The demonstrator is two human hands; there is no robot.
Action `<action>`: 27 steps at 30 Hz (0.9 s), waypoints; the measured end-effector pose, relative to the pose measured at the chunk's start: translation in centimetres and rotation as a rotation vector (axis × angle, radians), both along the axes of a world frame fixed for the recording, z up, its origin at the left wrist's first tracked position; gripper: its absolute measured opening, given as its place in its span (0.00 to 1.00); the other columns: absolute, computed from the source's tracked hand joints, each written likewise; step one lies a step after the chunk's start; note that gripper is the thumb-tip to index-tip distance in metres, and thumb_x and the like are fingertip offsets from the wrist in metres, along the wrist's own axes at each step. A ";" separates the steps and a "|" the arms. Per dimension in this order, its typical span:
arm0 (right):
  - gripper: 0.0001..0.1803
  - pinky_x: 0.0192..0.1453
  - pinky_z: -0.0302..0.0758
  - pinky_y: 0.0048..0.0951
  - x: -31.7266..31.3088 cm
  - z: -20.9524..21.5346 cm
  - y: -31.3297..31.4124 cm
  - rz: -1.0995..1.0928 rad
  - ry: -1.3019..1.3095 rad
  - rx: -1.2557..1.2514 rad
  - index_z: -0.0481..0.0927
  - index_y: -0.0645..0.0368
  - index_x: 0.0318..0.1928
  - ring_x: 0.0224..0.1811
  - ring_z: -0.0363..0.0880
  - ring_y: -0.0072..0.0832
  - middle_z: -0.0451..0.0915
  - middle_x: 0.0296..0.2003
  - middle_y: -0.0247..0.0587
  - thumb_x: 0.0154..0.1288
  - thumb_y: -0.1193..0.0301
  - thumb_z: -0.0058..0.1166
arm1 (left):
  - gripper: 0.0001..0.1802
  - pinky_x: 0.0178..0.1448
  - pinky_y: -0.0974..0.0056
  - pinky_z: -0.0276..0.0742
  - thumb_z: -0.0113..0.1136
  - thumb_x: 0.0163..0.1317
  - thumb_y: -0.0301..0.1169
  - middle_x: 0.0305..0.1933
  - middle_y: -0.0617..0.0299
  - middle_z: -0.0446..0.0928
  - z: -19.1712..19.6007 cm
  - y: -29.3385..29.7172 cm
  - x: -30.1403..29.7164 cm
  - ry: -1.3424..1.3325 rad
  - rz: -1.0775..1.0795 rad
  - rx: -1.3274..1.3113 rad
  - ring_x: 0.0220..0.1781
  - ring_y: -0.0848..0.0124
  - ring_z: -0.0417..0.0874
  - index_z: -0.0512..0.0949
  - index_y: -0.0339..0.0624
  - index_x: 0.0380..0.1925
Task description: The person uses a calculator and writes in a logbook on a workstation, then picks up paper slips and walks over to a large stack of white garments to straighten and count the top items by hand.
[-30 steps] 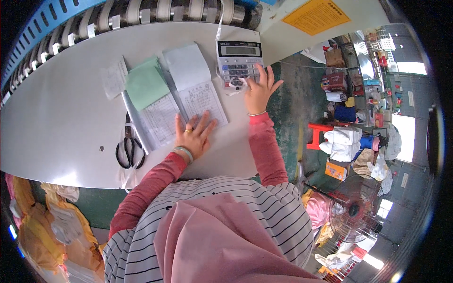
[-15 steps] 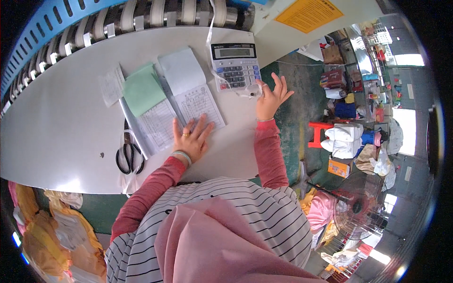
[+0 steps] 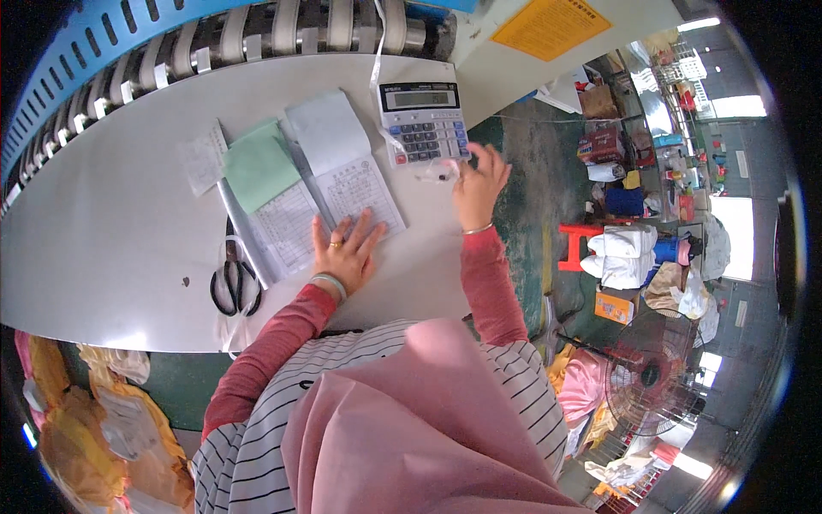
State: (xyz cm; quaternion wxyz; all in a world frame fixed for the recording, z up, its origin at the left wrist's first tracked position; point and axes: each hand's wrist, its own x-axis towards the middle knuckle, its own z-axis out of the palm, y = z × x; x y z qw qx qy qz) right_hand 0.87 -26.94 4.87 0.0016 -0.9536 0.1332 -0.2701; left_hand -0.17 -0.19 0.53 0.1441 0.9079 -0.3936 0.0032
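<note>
I judge this keying-in | my left hand (image 3: 345, 254) splayed on the form pad (image 3: 358, 192), gripping nothing | right hand (image 3: 481, 190) half-curled, visibly empty, by the calculator (image 3: 425, 135), bench's (image 3: 111, 214) far-right corner | next press needs one extended fingertip

We see a pale grey surface (image 3: 103, 231), mint-green sheets (image 3: 261, 167), white ruled pages (image 3: 355, 195), a grey calculator (image 3: 419, 117) with dark, blue and red keys (image 3: 419, 141), black-handled scissors (image 3: 229, 269); we wear rose-red sleeves (image 3: 491, 283), a black-striped white top (image 3: 253, 445) and a pink scarf (image 3: 411, 420).
</note>
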 end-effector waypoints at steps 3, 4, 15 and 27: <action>0.13 0.62 0.58 0.47 -1.0 0.3 2.2 0.147 0.048 0.240 0.84 0.46 0.37 0.53 0.69 0.37 0.74 0.52 0.32 0.51 0.75 0.56 | 0.34 0.70 0.30 0.37 0.53 0.55 0.37 0.72 0.69 0.55 0.0 0.1 -0.1 0.001 -0.001 -0.016 0.64 0.61 0.64 0.62 0.67 0.65; 0.11 0.55 0.62 0.37 -1.2 0.6 2.8 0.260 0.067 0.678 0.82 0.48 0.39 0.47 0.71 0.30 0.76 0.45 0.30 0.55 0.74 0.54 | 0.34 0.70 0.30 0.37 0.53 0.55 0.37 0.72 0.68 0.56 -0.1 0.1 -0.1 0.003 -0.001 -0.027 0.64 0.61 0.64 0.63 0.67 0.65; 0.11 0.20 0.57 0.16 -0.4 0.0 7.4 0.275 0.129 1.787 0.75 0.57 0.34 0.16 0.65 0.12 0.76 0.21 0.31 0.64 0.62 0.55 | 0.31 0.67 0.28 0.42 0.54 0.53 0.38 0.70 0.66 0.60 -0.6 0.0 0.0 -0.069 0.012 -0.100 0.63 0.60 0.67 0.67 0.63 0.62; 0.10 0.26 0.66 0.19 0.1 -4.0 8.4 0.311 -0.255 1.558 0.69 0.58 0.31 0.22 0.66 0.13 0.72 0.23 0.28 0.58 0.77 0.60 | 0.29 0.69 0.30 0.43 0.51 0.56 0.34 0.50 0.63 0.68 -0.4 -2.9 -1.4 -0.088 0.023 0.048 0.58 0.64 0.68 0.66 0.44 0.61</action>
